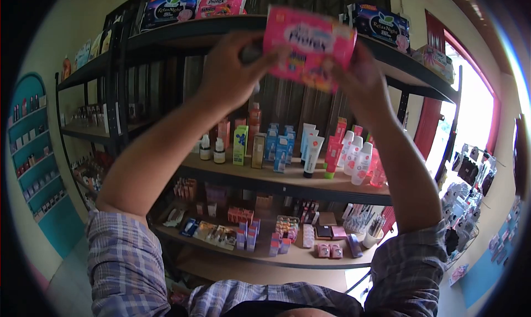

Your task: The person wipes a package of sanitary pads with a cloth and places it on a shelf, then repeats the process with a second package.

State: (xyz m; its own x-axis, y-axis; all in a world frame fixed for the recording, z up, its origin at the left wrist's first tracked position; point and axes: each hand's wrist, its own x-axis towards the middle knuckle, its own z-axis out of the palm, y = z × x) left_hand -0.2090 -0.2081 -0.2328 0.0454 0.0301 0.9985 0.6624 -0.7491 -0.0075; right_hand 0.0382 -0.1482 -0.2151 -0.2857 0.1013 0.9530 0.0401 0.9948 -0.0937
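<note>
A pink Protex pack (310, 46) is held up in front of the top shelf (210, 28), slightly blurred and tilted down to the right. My left hand (232, 68) grips its left edge, thumb across the front. On its right side my right hand (362, 76) is closed round the edge, thumb on the front. To the left on the top shelf stand a dark blue RelaxNight pack (168, 11) and another pink Protex pack (221, 5). A second RelaxNight pack (380, 28) stands to the right.
Below, the middle shelf (232, 170) carries bottles, tubes (313, 155) and boxes. Small cosmetics fill a lower shelf (221, 249). A teal wall niche (36, 151) is at the left, and a hanging rack of accessories (467, 190) stands at the right beside a bright doorway.
</note>
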